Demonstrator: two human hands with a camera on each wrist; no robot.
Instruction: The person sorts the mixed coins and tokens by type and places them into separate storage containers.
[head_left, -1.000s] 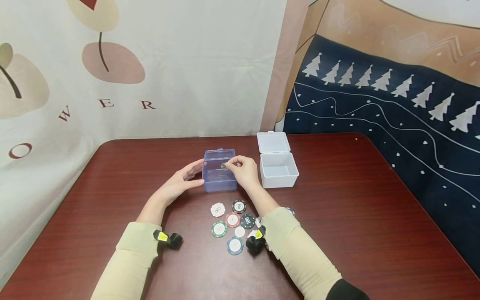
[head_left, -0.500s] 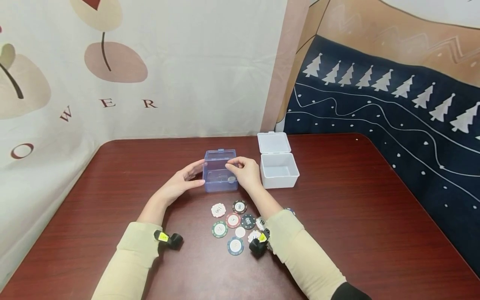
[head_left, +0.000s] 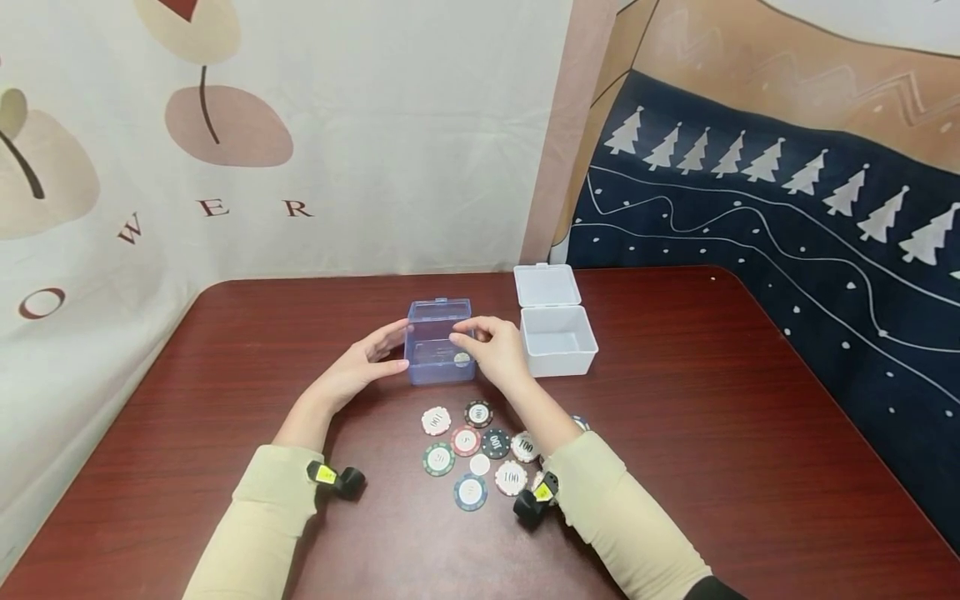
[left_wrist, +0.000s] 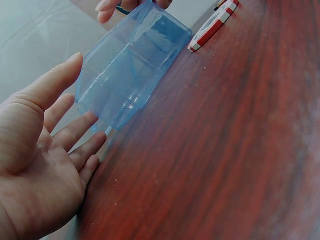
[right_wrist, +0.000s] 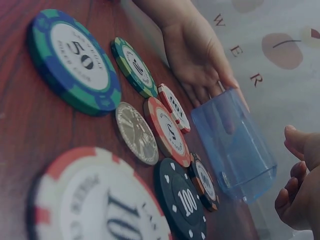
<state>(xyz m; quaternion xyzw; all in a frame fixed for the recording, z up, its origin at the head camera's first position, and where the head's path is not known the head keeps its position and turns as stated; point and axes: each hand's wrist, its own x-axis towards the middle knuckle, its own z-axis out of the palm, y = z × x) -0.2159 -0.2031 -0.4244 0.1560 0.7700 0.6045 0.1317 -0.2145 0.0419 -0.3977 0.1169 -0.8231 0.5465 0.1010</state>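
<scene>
Coin (head_left: 462, 359) has left R hand (head_left: 497, 350) vs 1 s ago & now lies in blue box (head_left: 431, 374), near its front R corner; R arm (head_left: 622, 500) has shifted R, baring more of 2 white 100 chips (head_left: 511, 477). R hand hangs by box's R side, thumb & index apart, holding nothing. L hand (head_left: 363, 358) touches box's L side, fingers & thumb extended, not gripping. 2nd coin (head_left: 480, 464) lies on table (head_left: 225, 400) amid red chip (head_left: 465, 440), green chip (head_left: 438, 459), blue chip (head_left: 470, 492) & black chip (head_left: 495, 443). White box (head_left: 558, 362) stands just R of blue box, lid (head_left: 547, 285) up.
</scene>
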